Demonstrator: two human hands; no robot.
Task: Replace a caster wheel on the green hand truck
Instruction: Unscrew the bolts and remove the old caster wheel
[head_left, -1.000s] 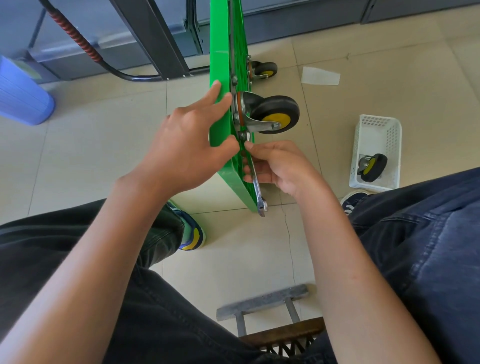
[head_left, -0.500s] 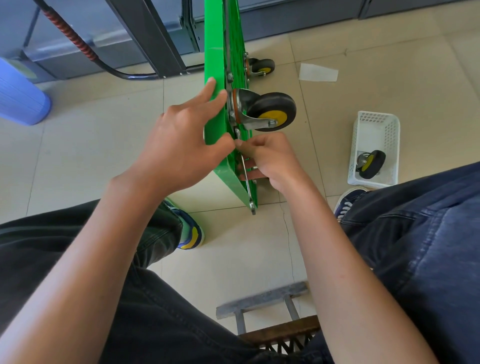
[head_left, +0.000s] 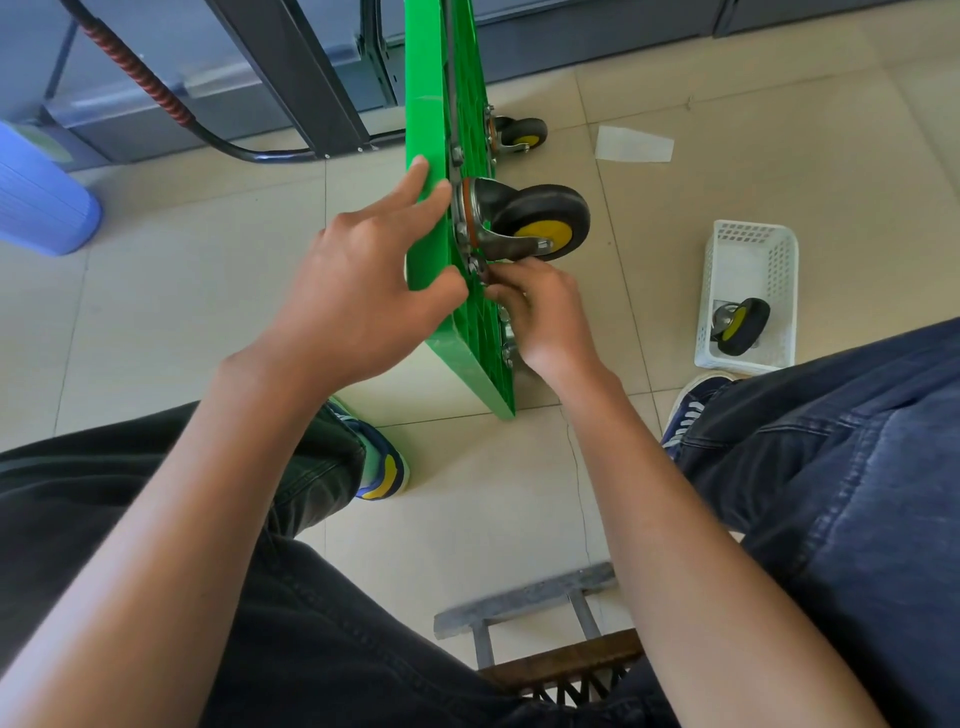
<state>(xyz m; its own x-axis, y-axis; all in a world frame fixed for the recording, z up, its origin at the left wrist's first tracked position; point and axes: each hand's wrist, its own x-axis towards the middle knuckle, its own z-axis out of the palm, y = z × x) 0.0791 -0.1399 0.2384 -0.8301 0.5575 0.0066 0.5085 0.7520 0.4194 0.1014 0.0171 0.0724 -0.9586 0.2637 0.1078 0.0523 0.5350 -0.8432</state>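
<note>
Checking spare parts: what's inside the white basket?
One caster wheel, black tyre with yellow hub, lies in the white basket. The floor of the basket under the wheel is covered.

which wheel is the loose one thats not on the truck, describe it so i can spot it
Find the green hand truck stood on edge on the tiled floor, then look to its right for the white perforated basket. The loose caster wheel lies inside it, black with a yellow hub; the two other wheels are bolted to the truck.
</note>
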